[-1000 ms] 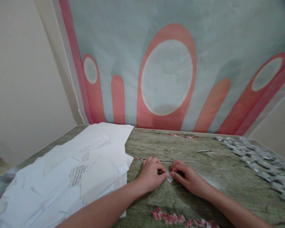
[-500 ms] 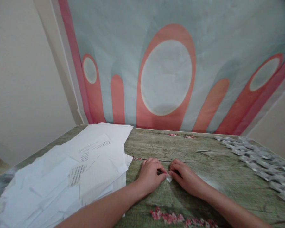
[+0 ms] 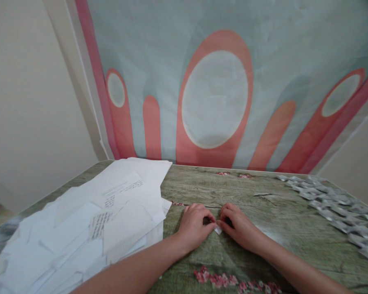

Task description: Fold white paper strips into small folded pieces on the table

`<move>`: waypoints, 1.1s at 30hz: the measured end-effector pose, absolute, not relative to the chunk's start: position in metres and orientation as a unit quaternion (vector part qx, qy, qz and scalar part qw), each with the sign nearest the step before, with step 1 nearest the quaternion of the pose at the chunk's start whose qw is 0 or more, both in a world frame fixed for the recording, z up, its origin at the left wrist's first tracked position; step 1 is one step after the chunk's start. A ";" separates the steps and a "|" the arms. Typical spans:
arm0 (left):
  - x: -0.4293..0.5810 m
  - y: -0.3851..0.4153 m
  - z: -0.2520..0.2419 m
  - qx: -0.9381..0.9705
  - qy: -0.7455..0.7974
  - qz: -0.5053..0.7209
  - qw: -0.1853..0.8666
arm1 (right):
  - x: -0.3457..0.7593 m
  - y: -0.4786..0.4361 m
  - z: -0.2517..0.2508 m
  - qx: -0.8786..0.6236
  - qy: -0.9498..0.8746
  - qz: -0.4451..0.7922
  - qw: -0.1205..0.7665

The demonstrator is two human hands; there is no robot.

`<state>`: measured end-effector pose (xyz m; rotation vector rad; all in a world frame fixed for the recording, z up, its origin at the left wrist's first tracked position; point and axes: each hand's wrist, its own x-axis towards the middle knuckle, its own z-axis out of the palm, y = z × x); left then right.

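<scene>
Near the middle of the table, my left hand (image 3: 196, 224) and my right hand (image 3: 239, 227) meet thumb to thumb over a small folded piece of white paper (image 3: 218, 230). Both hands are closed in a pinch on it, one from each side. Only a small pointed corner shows below the fingertips; the rest is hidden by my fingers. To the left of my left hand lies a wide spread of loose white paper sheets (image 3: 135, 167), some with printed lines of text.
Several rows of small folded paper pieces (image 3: 334, 206) lie along the table's right side. The wood-patterned table (image 3: 202, 183) bears printed pink flowers (image 3: 217, 280). Behind its far edge hangs a grey-green sheet with coral shapes (image 3: 214, 98).
Very little differs. My right fingers have shifted slightly at the small paper, while both hands stay in the same place with their pinch kept.
</scene>
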<state>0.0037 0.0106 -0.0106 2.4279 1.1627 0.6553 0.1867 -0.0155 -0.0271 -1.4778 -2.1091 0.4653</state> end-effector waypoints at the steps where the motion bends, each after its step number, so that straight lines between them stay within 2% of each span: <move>1: 0.003 0.009 -0.009 0.871 0.402 0.225 0.170 | 0.187 -0.016 -0.027 -0.546 -0.778 0.170 0.260; 6: -0.001 -0.006 0.001 0.929 0.326 0.172 0.039 | 0.186 -0.018 -0.027 -0.549 -0.775 0.164 0.267; 10: 0.002 -0.013 0.007 0.943 0.306 0.130 -0.028 | 0.185 -0.020 -0.028 -0.552 -0.775 0.156 0.265; 16: 0.005 -0.016 0.011 0.952 0.287 0.094 -0.051 | 0.185 -0.020 -0.029 -0.553 -0.777 0.151 0.258; 23: 0.012 -0.018 -0.002 0.961 0.240 0.058 -0.127 | 0.185 -0.019 -0.028 -0.557 -0.777 0.150 0.253; 33: 0.012 -0.018 0.003 0.965 0.235 0.039 -0.107 | 0.190 -0.022 -0.028 -0.531 -0.763 0.204 0.309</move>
